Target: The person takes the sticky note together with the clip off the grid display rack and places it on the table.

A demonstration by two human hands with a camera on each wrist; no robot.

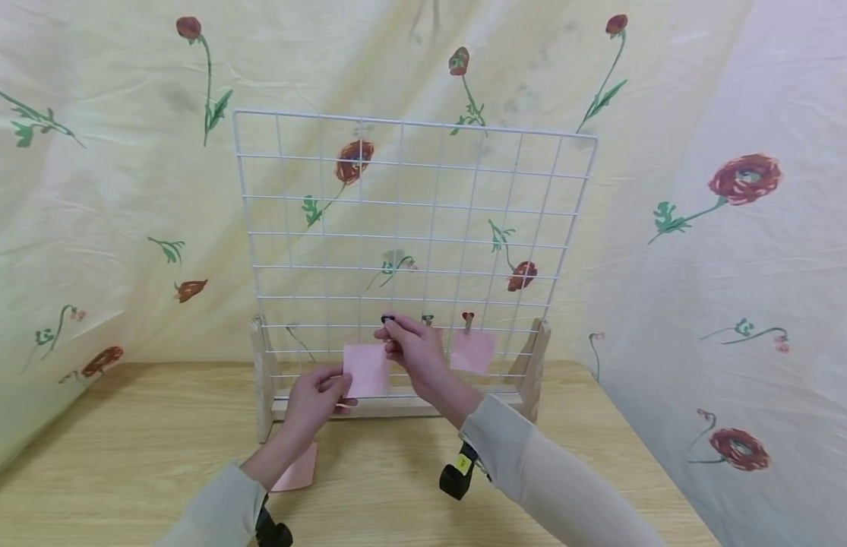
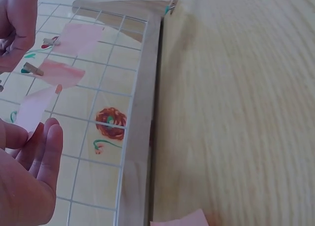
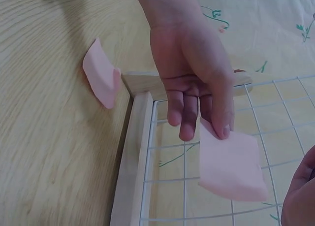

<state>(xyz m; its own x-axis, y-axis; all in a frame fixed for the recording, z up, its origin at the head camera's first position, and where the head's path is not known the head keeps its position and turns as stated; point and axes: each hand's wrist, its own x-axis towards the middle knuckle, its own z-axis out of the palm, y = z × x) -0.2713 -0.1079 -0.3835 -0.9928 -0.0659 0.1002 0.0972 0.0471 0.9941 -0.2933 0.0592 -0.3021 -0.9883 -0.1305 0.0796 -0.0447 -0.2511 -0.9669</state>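
Left hand [image 1: 317, 395] pinches the pink paper [image 1: 366, 370] before the wire grid [image 1: 402, 122] and right hand [image 1: 423, 357] grips a dark-topped clip [image 1: 387, 319] above it, so pressing paper flat to wire should help the clip catch squarely.

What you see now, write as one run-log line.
Left hand: pinches pink note | Right hand: holds small dark-topped item, likely a peg | Wire grid: two notes clipped on | Table: loose pink paper
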